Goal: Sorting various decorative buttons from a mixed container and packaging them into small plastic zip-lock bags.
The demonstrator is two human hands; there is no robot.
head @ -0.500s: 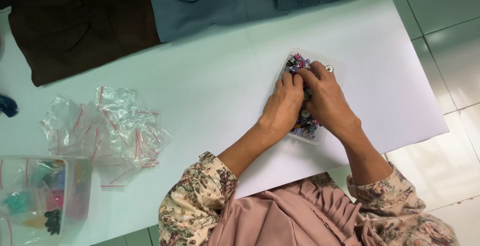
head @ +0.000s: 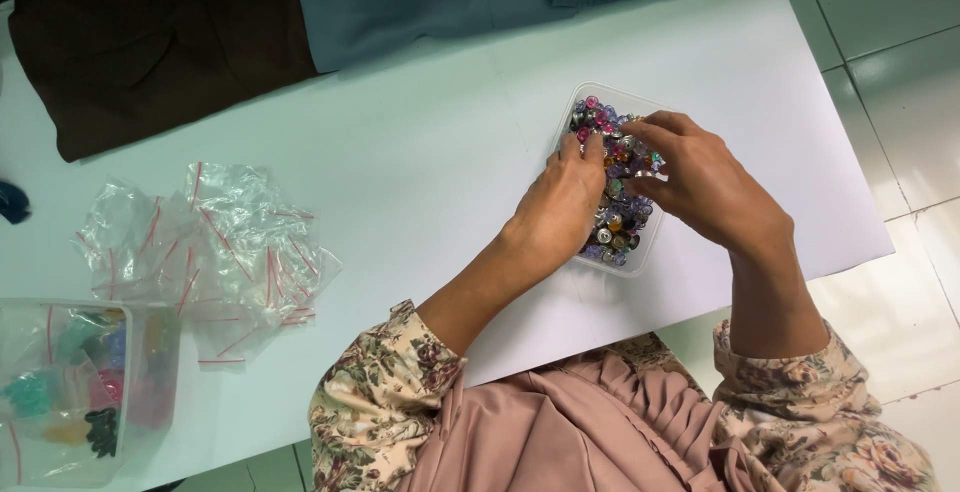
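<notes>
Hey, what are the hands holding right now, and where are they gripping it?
It cannot be told. Both the left hand and right hand have fingertips in the beads in the clear tub; any pinch is hidden.

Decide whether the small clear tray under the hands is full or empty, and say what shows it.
Full: the clear tray is heaped with small colourful beads right across, and both the left hand and right hand reach into them.
</notes>
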